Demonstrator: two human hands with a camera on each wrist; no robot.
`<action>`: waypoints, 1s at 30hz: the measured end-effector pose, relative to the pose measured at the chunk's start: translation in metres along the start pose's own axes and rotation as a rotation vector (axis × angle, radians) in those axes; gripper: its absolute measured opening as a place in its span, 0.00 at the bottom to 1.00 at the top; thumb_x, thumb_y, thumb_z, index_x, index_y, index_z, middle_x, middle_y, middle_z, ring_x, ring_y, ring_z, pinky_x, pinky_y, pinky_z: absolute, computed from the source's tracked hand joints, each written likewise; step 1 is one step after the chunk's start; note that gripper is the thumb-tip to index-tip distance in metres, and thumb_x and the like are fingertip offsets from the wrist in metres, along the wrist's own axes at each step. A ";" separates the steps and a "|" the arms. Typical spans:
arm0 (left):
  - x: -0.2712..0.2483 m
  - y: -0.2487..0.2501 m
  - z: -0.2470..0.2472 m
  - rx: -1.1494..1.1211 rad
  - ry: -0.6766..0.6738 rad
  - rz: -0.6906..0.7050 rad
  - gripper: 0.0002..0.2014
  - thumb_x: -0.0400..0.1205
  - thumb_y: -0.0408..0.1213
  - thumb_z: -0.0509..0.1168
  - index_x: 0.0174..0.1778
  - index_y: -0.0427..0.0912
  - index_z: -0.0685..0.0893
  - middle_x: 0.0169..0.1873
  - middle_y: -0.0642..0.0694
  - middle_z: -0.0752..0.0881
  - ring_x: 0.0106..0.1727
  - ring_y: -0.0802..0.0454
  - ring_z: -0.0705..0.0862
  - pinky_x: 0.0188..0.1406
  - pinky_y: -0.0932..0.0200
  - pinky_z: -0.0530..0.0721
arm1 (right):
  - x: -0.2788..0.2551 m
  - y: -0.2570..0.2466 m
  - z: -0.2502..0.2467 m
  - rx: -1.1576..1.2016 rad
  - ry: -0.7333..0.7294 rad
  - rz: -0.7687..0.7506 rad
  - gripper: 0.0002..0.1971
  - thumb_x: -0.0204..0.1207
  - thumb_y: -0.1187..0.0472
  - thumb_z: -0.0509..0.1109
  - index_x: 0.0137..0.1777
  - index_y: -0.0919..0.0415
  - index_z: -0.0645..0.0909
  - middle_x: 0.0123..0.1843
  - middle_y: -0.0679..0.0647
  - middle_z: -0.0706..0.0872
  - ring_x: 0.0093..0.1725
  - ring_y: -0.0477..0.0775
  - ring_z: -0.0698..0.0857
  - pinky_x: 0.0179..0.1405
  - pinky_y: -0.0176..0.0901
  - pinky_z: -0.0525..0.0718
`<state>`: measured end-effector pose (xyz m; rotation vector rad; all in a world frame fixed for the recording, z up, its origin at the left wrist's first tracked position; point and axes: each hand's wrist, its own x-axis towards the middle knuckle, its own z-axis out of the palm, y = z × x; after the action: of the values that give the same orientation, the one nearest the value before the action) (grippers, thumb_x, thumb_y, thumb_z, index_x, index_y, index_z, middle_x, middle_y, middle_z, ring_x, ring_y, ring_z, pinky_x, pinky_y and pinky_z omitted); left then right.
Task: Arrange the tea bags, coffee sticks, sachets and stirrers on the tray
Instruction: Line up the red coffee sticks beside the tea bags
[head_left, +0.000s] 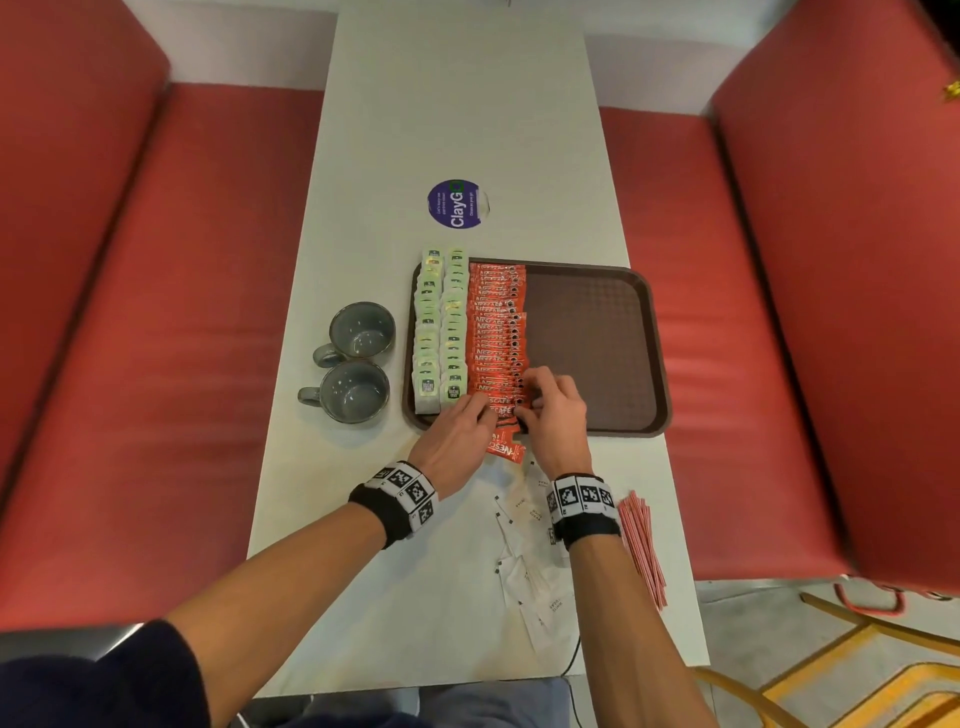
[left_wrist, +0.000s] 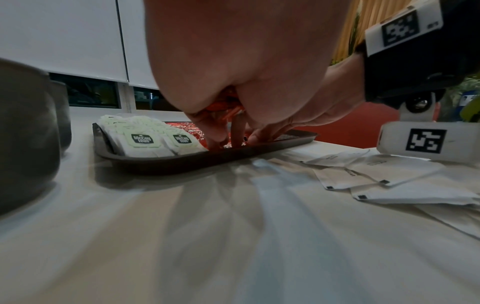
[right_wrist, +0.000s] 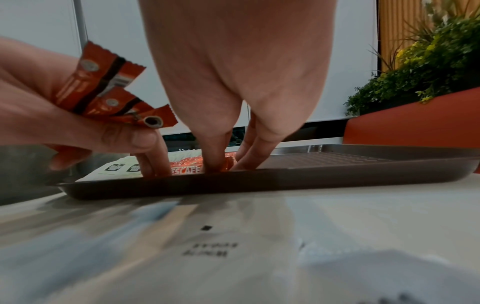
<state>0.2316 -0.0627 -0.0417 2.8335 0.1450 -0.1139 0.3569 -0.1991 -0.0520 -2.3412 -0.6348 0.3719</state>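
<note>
Left hand (head_left: 457, 436) tight around coffee sachets (right_wrist: 103, 90) above brown tray (head_left: 587, 338), white table (head_left: 457, 104), red benches (head_left: 182, 338).

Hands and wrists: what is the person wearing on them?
Left hand and right hand are bare, no gloves. Each wrist has a black band carrying white blocks printed with black square codes. A dark navy sleeve covers the left upper arm.

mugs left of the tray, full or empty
Empty: the head view looks into the far mug and near mug, both upright, showing bare grey bottoms, no liquid.
</note>
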 end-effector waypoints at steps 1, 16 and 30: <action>0.000 0.000 0.000 -0.001 0.000 -0.002 0.18 0.86 0.27 0.69 0.72 0.36 0.82 0.69 0.39 0.78 0.67 0.41 0.80 0.69 0.43 0.84 | -0.001 0.001 0.001 -0.004 -0.002 -0.016 0.24 0.82 0.72 0.79 0.73 0.50 0.85 0.66 0.51 0.80 0.57 0.49 0.85 0.65 0.43 0.88; 0.003 -0.002 0.000 0.015 0.001 -0.026 0.18 0.86 0.26 0.68 0.73 0.36 0.82 0.70 0.38 0.79 0.68 0.41 0.80 0.71 0.44 0.84 | 0.010 -0.021 0.004 0.725 -0.061 0.388 0.12 0.90 0.51 0.75 0.64 0.56 0.79 0.56 0.51 0.89 0.47 0.44 0.94 0.46 0.50 0.94; -0.001 -0.002 0.002 0.044 0.039 -0.009 0.17 0.87 0.29 0.69 0.72 0.36 0.82 0.70 0.38 0.80 0.68 0.40 0.80 0.72 0.44 0.83 | 0.012 -0.011 0.011 0.021 0.023 -0.085 0.10 0.88 0.59 0.77 0.66 0.54 0.92 0.65 0.47 0.74 0.65 0.48 0.79 0.62 0.50 0.88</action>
<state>0.2298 -0.0619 -0.0443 2.8806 0.1660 -0.0648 0.3583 -0.1797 -0.0536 -2.2871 -0.7132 0.3119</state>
